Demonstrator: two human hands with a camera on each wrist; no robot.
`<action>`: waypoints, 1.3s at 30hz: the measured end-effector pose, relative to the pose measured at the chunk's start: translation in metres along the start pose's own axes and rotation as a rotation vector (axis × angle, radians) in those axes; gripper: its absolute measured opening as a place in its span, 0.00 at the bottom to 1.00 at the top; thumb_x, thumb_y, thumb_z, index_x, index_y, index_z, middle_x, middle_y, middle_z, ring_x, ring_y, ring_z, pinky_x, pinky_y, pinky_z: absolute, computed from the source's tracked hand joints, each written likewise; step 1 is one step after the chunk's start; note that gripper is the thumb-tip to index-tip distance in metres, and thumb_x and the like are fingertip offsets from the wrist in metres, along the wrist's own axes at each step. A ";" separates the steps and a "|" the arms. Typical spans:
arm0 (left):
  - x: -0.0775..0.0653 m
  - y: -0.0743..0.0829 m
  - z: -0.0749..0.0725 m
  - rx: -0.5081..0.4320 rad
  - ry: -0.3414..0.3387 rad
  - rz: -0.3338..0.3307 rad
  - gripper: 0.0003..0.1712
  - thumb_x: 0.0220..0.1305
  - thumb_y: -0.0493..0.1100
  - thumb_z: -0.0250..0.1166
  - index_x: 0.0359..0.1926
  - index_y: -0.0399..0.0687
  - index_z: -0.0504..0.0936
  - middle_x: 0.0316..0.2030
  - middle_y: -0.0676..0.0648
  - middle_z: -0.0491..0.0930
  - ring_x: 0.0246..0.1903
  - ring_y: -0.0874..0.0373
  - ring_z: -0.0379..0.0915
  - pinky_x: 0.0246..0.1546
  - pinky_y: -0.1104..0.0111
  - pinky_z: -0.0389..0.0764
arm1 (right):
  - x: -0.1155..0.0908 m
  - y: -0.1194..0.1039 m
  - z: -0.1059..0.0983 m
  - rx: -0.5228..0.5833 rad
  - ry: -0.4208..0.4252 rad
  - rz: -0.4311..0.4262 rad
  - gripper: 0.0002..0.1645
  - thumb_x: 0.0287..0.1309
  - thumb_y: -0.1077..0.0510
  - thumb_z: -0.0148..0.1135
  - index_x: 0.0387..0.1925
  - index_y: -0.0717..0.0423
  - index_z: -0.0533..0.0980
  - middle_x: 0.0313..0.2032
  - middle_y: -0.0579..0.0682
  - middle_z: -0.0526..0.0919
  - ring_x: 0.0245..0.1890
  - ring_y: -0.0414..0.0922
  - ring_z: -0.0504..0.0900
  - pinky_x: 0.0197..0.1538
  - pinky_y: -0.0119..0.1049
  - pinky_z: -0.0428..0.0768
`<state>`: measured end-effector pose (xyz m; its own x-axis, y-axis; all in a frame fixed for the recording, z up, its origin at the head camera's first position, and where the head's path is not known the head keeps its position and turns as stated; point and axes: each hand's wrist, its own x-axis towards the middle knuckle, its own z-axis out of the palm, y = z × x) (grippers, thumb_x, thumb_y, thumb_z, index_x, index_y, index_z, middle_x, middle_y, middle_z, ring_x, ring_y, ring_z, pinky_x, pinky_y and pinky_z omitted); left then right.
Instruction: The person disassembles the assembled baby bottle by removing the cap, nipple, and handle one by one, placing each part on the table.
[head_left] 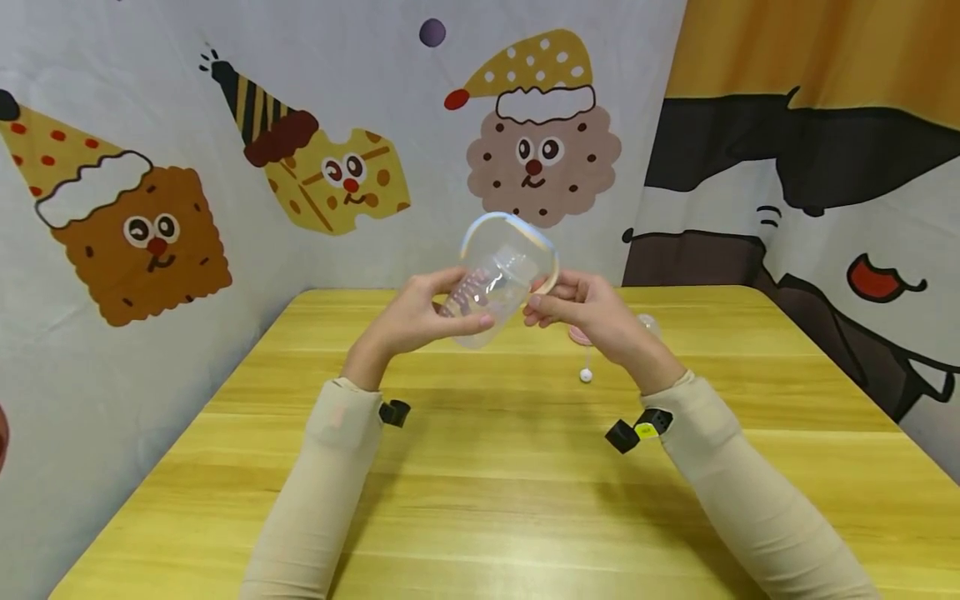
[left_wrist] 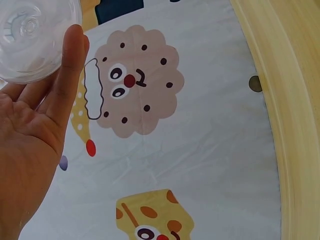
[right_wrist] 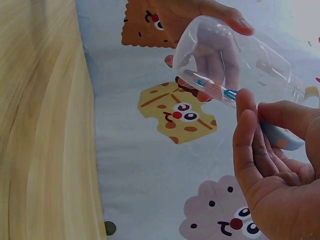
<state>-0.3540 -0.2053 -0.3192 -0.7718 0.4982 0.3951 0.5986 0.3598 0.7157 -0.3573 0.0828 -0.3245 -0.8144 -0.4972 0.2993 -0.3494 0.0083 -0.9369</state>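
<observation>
A clear baby bottle [head_left: 501,292] with printed markings is held tilted above the table, its neck up and to the right. My left hand [head_left: 416,312] grips it round the body, thumb in front; the bottle's round base [left_wrist: 30,62] faces the left wrist view. A pale blue and cream curved handle [head_left: 501,217] arches over the neck. My right hand [head_left: 585,308] pinches the lower right end of that handle [right_wrist: 281,136], close to the bottle's side. The right fingers partly cover where handle and bottle meet.
On the wooden table [head_left: 480,475], behind the right hand, lies a pink ring-shaped piece [head_left: 579,335], partly hidden, with a thin tube ending in a white ball [head_left: 586,376]. A clear domed piece [head_left: 648,323] stands beside the right wrist. A cartoon-printed cloth [head_left: 360,75] hangs behind.
</observation>
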 end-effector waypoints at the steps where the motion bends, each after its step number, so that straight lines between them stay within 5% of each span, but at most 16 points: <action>1: 0.000 0.000 0.000 0.004 0.000 -0.001 0.37 0.62 0.50 0.78 0.69 0.45 0.78 0.52 0.44 0.86 0.47 0.49 0.84 0.43 0.58 0.90 | 0.000 0.000 -0.001 -0.002 0.007 -0.001 0.10 0.74 0.64 0.63 0.51 0.66 0.76 0.39 0.49 0.91 0.41 0.44 0.89 0.51 0.38 0.87; 15: -0.001 0.001 -0.002 -0.007 -0.014 -0.012 0.37 0.61 0.52 0.78 0.69 0.46 0.79 0.51 0.45 0.86 0.46 0.50 0.83 0.43 0.59 0.89 | 0.004 0.003 -0.010 -0.006 0.147 0.016 0.20 0.76 0.61 0.62 0.58 0.74 0.73 0.39 0.44 0.91 0.41 0.40 0.89 0.50 0.32 0.87; 22: 0.000 0.002 -0.004 -0.004 -0.013 -0.005 0.37 0.61 0.53 0.79 0.68 0.45 0.79 0.51 0.45 0.86 0.44 0.49 0.83 0.41 0.58 0.89 | 0.007 0.010 -0.016 0.019 0.176 0.023 0.12 0.75 0.61 0.62 0.53 0.64 0.77 0.38 0.44 0.90 0.39 0.40 0.88 0.50 0.32 0.86; 39: 0.002 0.001 -0.009 -0.012 -0.013 0.003 0.37 0.62 0.50 0.78 0.68 0.43 0.79 0.49 0.44 0.87 0.44 0.49 0.84 0.42 0.59 0.90 | 0.016 0.035 -0.028 0.102 0.216 0.095 0.09 0.77 0.63 0.59 0.52 0.64 0.76 0.36 0.46 0.88 0.37 0.40 0.85 0.47 0.28 0.85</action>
<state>-0.3570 -0.2113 -0.3126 -0.7673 0.5092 0.3899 0.5982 0.3490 0.7213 -0.3960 0.0998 -0.3477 -0.9253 -0.3009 0.2306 -0.2272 -0.0469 -0.9727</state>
